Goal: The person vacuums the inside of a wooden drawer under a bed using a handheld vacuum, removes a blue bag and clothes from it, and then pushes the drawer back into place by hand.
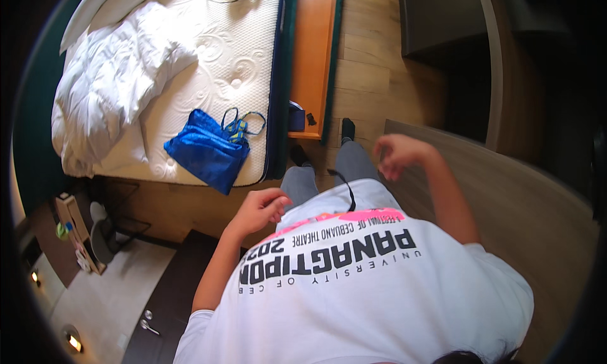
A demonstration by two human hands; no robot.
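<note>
My left hand (261,209) hangs in front of my white T-shirt near my left thigh, its fingers loosely curled in with nothing seen in them. Out to the right, my right hand (402,155) is raised beside my right leg, fingers bent but apart, holding nothing. Nearest to the left hand is a shiny blue bag (212,148) with patterned straps, lying slumped on the corner of the bare mattress (240,48). Neither hand touches the bag or the bed.
A rumpled white duvet (117,79) covers the mattress's left side. Beside the bed, an orange-brown drawer (312,60) stands pulled out, with a small dark item (311,119) inside. Dark wooden furniture (442,22) lines the right. A dark door (167,301) is at lower left.
</note>
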